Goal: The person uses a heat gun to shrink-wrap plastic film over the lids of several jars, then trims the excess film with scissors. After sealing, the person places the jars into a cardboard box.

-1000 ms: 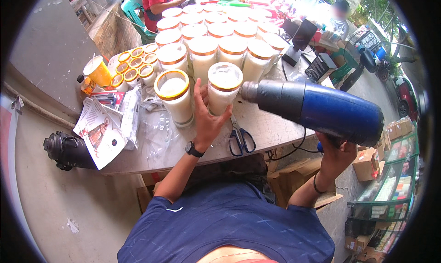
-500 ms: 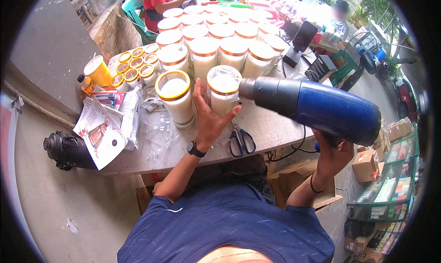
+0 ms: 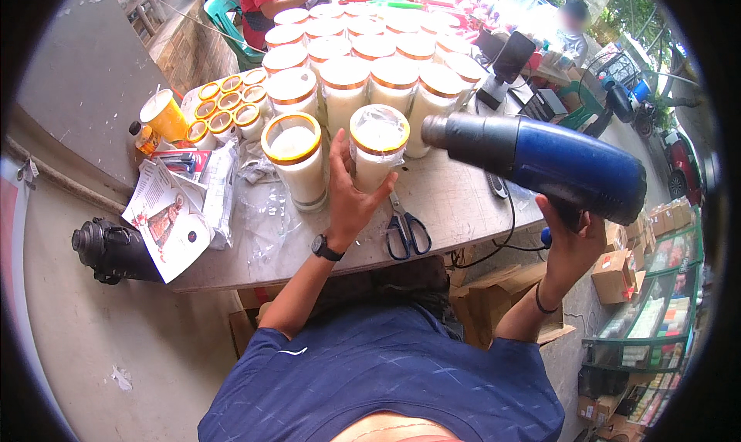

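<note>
My left hand [image 3: 355, 199] is wrapped round a white candle [image 3: 374, 160] in a glass with a gold rim and clear plastic over it. My right hand [image 3: 571, 241] grips a blue-and-black heat gun [image 3: 571, 172], its nozzle just right of that candle, pointed left. An open-topped gold-rimmed candle [image 3: 293, 172] stands left of my left hand. Several tall candles [image 3: 343, 95] with copper-coloured bands are grouped behind. Blue-handled scissors [image 3: 401, 234] lie near the front edge, beside loose clear plastic [image 3: 266, 222].
The table [image 3: 463, 234] also bears small candles [image 3: 220, 122], a yellow cup [image 3: 162, 114], papers [image 3: 166, 218] and a black device [image 3: 509, 60]. A black flask [image 3: 116, 253] is at the left. Co-workers [image 3: 262, 6] [image 3: 575, 37] are beyond. Boxes [image 3: 614, 280] and shelves [image 3: 648, 334] stand at the right.
The heat gun has risen and shifted right, its nozzle now farther from the held candle. My left hand has stayed round the candle, moving only slightly.
</note>
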Motion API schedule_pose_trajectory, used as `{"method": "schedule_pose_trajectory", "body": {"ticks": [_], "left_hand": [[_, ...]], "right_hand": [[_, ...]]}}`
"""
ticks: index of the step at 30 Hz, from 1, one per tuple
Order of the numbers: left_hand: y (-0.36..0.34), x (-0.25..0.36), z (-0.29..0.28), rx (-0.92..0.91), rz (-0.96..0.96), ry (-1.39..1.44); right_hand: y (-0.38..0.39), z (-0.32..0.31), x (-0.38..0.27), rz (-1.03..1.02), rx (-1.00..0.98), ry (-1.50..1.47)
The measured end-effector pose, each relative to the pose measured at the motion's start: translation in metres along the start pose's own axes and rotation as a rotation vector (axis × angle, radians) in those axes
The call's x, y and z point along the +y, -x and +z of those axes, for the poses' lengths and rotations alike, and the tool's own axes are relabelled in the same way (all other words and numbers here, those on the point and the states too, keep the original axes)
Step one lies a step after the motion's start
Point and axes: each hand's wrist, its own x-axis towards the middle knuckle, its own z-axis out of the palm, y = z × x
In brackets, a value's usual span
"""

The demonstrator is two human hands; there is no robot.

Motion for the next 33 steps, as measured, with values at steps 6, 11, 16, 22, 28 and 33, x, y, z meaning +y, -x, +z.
{"method": "schedule_pose_trajectory", "body": {"ticks": [6,11,16,22,28,33], "left_hand": [[0.000,-0.013,0.002,0.010,-0.030,0.062],[-0.001,-0.003,-0.001,0.013,0.043,-0.124],[0.000,-0.009,-0.001,-0.017,-0.018,-0.061],[0.001,-0.011,-0.009,-0.114,-0.063,-0.009],[-0.002,0.001,-0.004,-0.054,0.076,-0.104],[0.001,-0.016,-0.001,-0.069,0.033,-0.035]], "right_hand": [[-0.007,-0.003,-0.001,-0.020,-0.012,0.021],[-0.023,-0.011,0.010,-0.037,-0.113,0.043],[-0.044,-0.007,0.005,-0.047,-0.135,0.027],[-0.072,0.001,0.021,-0.065,-0.278,0.022],[-0.082,0.008,0.021,-0.006,-0.330,-0.050],[-0.088,0.010,0.020,0.028,-0.347,0.006]]}}
